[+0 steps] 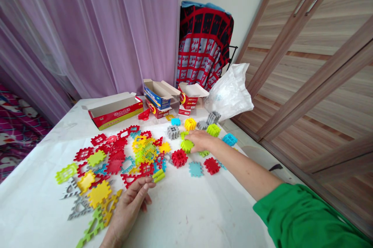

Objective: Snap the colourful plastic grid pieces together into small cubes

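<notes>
Right hand (199,140) in the head view sits palm-down at a lime-green toothed plastic piece (187,146), right of the multicoloured plastic pile (115,161) on the white-covered table (198,213); can't tell if it's gripping. Left hand (134,197) is loosely curled, fingertips by a small lime-green two-barred plastic piece (158,176), grip unclear too.

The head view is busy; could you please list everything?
Loose pieces: many, mixed colours, mostly left
Blocks: several, mixed colours, right
Long box: one, red, back left
Small boxes: several, blue or red, back
Plastic bag: one, white, back right
Table: one, white, beneath
Curtain: one, purple, behind
Cloth: one, red-patterned, behind boxes
Wardrobe: one, brown, right
Fabric: one, magenta, left
Sleeve: one, green, right
Left hand: one, bare, front
Right hand: one, bare, right
</notes>
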A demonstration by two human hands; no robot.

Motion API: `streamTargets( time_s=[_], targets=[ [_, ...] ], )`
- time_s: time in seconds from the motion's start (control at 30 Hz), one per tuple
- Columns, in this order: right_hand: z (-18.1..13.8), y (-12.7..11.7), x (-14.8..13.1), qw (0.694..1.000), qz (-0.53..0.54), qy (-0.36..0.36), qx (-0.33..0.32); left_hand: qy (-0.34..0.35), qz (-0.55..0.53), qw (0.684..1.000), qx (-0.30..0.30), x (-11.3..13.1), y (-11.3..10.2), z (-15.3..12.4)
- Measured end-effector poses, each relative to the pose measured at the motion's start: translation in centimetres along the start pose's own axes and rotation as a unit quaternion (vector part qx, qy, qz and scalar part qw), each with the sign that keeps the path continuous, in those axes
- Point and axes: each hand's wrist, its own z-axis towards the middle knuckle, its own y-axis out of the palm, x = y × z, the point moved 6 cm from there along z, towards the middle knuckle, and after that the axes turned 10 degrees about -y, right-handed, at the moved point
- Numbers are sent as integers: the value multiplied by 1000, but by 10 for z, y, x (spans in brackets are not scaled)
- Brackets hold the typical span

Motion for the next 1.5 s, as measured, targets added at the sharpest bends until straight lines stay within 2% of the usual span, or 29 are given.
streamTargets(
  time_s=[0.77, 0.93, 1.07, 1.17, 1.23, 1.37, 1.5],
  targets=[
    [2, 2, -1, 1000, -1, -9, -11, -1, -6, 1000, 0, 0, 1, 1],
    [-6, -8, 10, 1000, 23, 0, 8, -6, -2, 1000, 1, -1, 1, 0],
    [-20, -27, 7, 995, 44, 12, 92, 0, -13, 1000, -13, -3, 2, 2],
    [-33, -30, -21, 972, 105, 24, 209, 9, -21, 999, -24, -5, 3, 4],
    [-40, -19, -51, 943, 163, 15, 291, 21, -22, 999, -27, -6, 5, 5],
    [-50, 19, -111, 876, 237, -46, 417, 36, -18, 999, -20, -12, 7, 9],
    [-51, 52, -136, 846, 250, -48, 468, 75, 6, 996, 42, -17, 3, 8]
  ],
)
